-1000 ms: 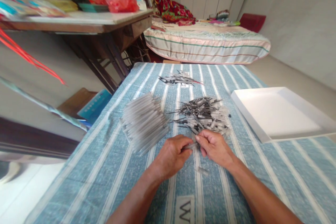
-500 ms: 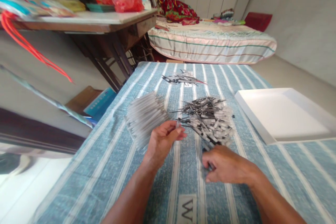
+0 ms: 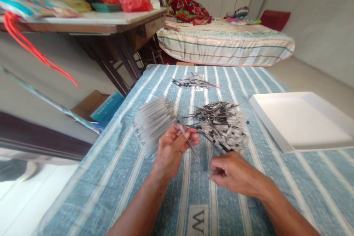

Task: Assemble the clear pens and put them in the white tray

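Pinching pen (image 3: 194,151): left hand (image 3: 172,147), fingers closed. Right hand (image 3: 231,171): fingers curled round blurred piece (image 3: 214,172); pile (image 3: 225,127) twelve o'clock.

At half past four, the right hand (image 3: 229,171) covers most of a greyish piece (image 3: 211,172), too little showing to tell what it is. At six o'clock, the left hand (image 3: 172,147) hides the middle of a translucent pen barrel (image 3: 193,150). Stacked barrels (image 3: 154,123) toward eight o'clock blur together; the thin parts (image 3: 195,81) toward one o'clock are too small to identify. The shallow white box (image 3: 304,125) at three o'clock runs out of view, as does the tablecloth lettering (image 3: 198,218) at six.
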A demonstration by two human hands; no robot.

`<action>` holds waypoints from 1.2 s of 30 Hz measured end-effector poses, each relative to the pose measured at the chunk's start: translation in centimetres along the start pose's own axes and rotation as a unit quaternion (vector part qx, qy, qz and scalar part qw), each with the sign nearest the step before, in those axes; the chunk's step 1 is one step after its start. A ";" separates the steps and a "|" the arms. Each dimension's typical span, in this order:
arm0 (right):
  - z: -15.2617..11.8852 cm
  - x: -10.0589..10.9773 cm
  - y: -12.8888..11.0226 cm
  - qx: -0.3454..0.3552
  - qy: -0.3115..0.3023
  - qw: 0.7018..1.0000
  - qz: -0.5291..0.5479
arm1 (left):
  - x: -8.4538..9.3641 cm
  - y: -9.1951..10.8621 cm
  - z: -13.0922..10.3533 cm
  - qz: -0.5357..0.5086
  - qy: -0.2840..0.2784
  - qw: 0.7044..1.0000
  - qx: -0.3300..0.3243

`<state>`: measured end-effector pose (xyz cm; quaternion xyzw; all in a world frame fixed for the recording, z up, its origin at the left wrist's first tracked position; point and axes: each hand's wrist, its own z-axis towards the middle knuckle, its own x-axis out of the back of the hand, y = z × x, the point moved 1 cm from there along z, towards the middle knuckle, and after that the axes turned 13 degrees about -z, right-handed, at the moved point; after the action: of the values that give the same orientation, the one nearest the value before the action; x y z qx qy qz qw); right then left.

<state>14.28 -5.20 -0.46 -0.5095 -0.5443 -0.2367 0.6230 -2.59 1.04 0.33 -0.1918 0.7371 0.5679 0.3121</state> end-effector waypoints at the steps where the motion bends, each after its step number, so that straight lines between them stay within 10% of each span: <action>1: 0.2 0.0 0.0 -0.018 0.018 0.999 0.029 | -0.1 0.0 0.0 -0.004 -0.001 1.000 0.001; 21: 1.4 -2.2 -0.7 -0.103 0.108 0.964 0.219 | -0.4 -0.2 -0.2 -0.036 -0.007 0.999 -0.002; 30: 1.4 -2.6 -0.9 -0.158 0.114 0.902 0.385 | 0.0 0.2 -0.3 0.026 -0.026 0.999 0.015; 36: 1.1 -2.2 -0.7 -0.092 0.198 0.944 0.248 | 0.6 0.4 0.0 0.116 -0.015 0.993 -0.019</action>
<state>12.54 -5.07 -2.34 -0.6267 -0.2422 -0.2199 0.7073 -3.30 1.17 0.20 -0.1024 0.7387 0.6171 0.2510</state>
